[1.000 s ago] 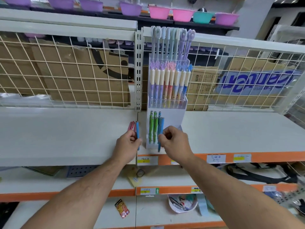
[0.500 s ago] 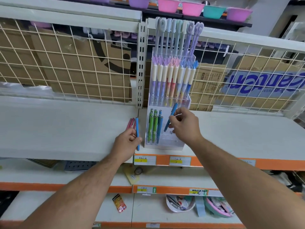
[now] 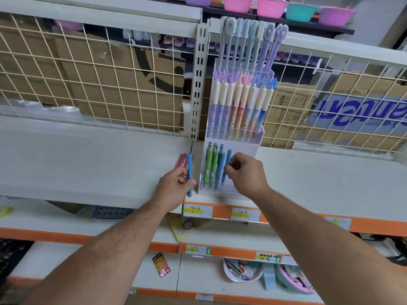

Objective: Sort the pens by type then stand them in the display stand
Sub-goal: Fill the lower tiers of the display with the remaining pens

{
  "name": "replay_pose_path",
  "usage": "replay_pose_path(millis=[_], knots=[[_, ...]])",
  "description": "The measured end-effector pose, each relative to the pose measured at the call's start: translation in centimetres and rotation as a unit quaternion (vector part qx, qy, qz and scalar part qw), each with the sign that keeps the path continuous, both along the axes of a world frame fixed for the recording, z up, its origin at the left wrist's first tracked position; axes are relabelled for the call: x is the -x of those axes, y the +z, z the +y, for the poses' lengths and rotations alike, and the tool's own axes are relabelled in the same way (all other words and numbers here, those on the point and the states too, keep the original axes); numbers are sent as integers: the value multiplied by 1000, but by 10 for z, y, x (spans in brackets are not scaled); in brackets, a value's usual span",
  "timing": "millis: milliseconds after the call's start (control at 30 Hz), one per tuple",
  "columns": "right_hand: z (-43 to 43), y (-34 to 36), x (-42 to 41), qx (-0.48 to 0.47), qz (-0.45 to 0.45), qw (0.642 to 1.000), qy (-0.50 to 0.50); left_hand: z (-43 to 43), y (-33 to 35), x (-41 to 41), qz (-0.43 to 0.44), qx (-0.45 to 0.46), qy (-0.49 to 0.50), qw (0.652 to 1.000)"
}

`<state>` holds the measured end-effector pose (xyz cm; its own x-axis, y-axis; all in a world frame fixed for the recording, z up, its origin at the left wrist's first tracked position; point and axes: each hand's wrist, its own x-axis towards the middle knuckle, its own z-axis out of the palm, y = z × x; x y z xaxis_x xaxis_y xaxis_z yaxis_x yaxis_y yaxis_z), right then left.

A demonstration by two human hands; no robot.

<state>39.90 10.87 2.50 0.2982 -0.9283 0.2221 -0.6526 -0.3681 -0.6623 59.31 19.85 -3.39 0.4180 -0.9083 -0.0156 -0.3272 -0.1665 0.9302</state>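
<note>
A clear tiered display stand [image 3: 246,148] stands on the white shelf. Its back tiers hold tall pastel pens [image 3: 248,49] and cream-capped pens [image 3: 239,106]. The front tier holds green and blue click pens [image 3: 211,166]. My right hand [image 3: 245,175] pinches one blue pen [image 3: 226,167], upright in the front tier just right of the other blue ones. My left hand [image 3: 177,183], left of the stand, grips a bunch of pens: one blue pen [image 3: 189,170] and some pink ones [image 3: 181,160].
The white shelf [image 3: 88,164] has an orange front edge with price labels [image 3: 198,211]. A wire grid [image 3: 99,80] backs it, with cardboard boxes behind. Lower shelves carry small items and bowls [image 3: 242,270]. Coloured bowls [image 3: 271,6] sit on the top shelf.
My right hand has lowered the blue pen from in front of the middle tier into the front tier beside the other blue pens. My left hand keeps its bunch in place.
</note>
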Motion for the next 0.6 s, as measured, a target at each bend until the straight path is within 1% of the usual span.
replay_pose_path(millis=[367,600], knots=[[-1,-3,-1,-12,5,1000,-10,2,2,1,6,6,-9,1000],[18,-4,9,-4,-23,999,-40,7,5,3,8,29,-31,999]])
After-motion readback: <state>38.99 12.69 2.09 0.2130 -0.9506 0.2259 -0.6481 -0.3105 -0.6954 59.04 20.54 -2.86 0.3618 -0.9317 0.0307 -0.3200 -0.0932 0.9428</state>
